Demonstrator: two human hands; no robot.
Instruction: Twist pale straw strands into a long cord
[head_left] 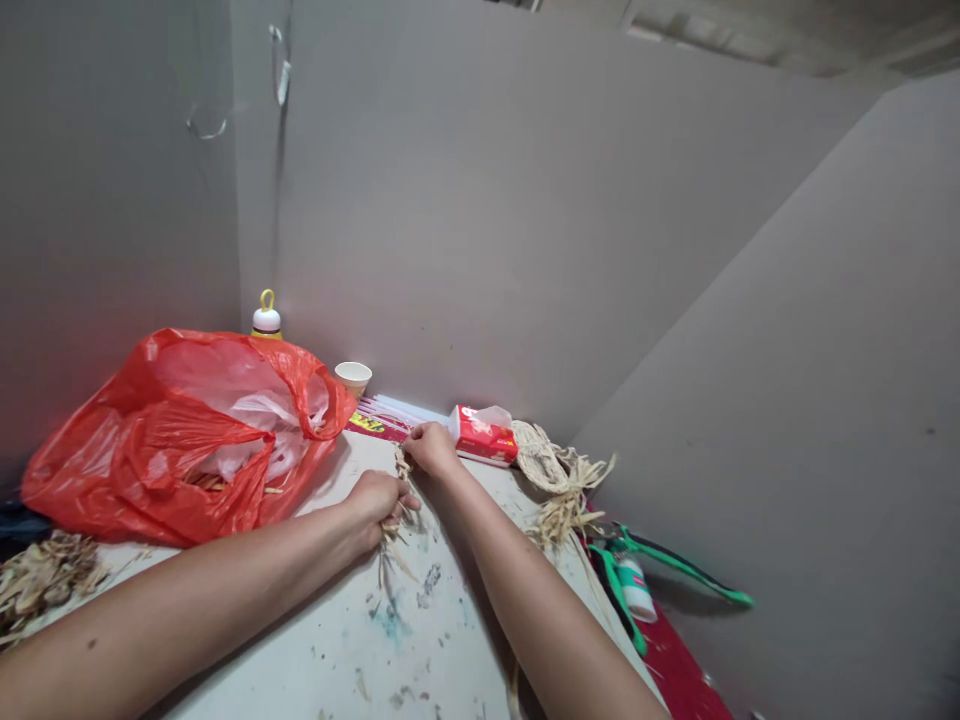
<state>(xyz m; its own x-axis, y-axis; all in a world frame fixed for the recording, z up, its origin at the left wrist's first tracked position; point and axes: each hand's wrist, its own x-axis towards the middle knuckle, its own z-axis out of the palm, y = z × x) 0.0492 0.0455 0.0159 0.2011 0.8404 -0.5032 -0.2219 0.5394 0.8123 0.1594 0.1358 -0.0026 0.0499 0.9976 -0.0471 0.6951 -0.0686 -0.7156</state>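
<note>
A short braid of pale dried plant fibre (pixel 403 463) runs between my two hands above the white board. My left hand (pixel 380 505) is closed around its lower part, and loose strand ends hang below the fingers. Higher up, my right hand (pixel 430 449) pinches the braid's top end with bent fingers. The exact grip of the right fingertips is partly hidden. To the right lies a coiled, finished-looking braid (pixel 538 458) with a bunch of frayed strands (pixel 566 508) at its end.
A red plastic bag (pixel 150 440) bulges at the left, near scattered fibre scraps (pixel 49 580). Behind stand a paper cup (pixel 353 378) and a yellow-topped bottle (pixel 267 318). A red tissue pack (pixel 484 437), green-handled shears (pixel 686 567) and a small white bottle (pixel 636 590) sit rightward. Grey partitions enclose the white board (pixel 420 640).
</note>
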